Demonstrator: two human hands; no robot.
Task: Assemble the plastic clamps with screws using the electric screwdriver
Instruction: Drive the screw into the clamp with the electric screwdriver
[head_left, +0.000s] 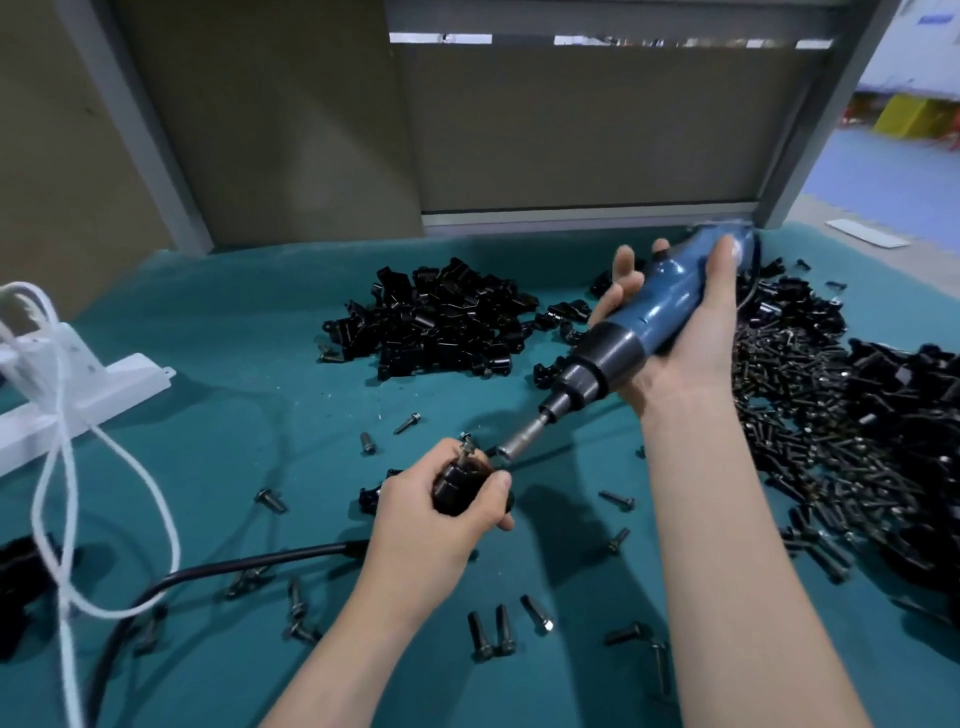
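My left hand (441, 514) is closed around a black plastic clamp (457, 480) just above the green mat, with a screw (466, 448) sticking up out of the clamp's top. My right hand (691, 332) holds the blue electric screwdriver (649, 322) tilted down to the left. Its metal bit (522, 441) ends just right of the screw, close to the clamp but apart from the screw head. A pile of black clamps (441, 317) lies behind, in the middle of the mat. A heap of dark screws (810, 415) lies to the right.
Loose screws (493, 631) are scattered over the green mat (234, 364) near both forearms. A black cable (218, 571) runs along the front left. A white bracket (93, 395) and white cord (57, 467) stand at the left. More black clamps (914, 467) are heaped at the far right.
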